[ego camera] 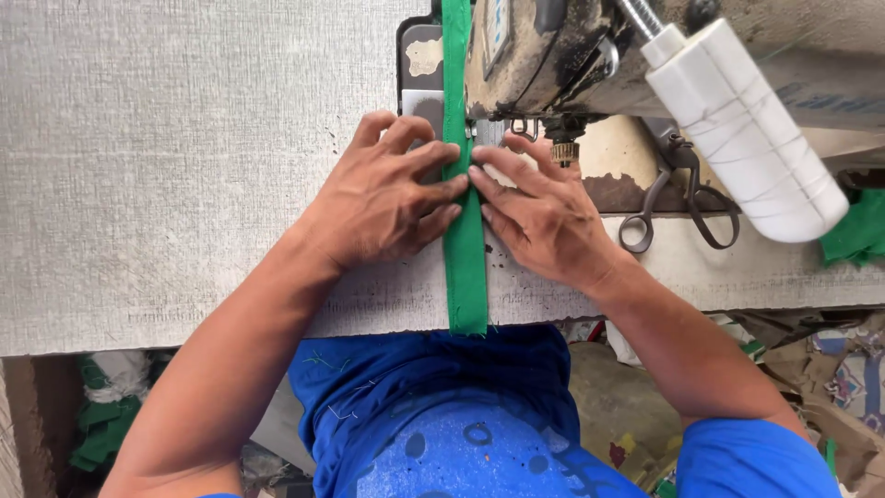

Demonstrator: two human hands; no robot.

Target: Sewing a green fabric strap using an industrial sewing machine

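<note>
A narrow green fabric strip (466, 263) runs from the table's front edge up under the sewing machine (553, 55). My left hand (383, 198) lies flat on the table with its fingertips pressing the strip's left edge. My right hand (544, 217) presses the strip's right edge with spread fingers, just in front of the presser foot (524, 127). Both hands pinch the strip between them near the needle area.
A white thread cone (747, 138) points out at the upper right. Dark scissors (678, 207) lie on the machine bed right of my right hand. Green cloth (857, 231) sits at the right edge. Fabric scraps (101, 415) lie on the floor below the grey table (166, 166).
</note>
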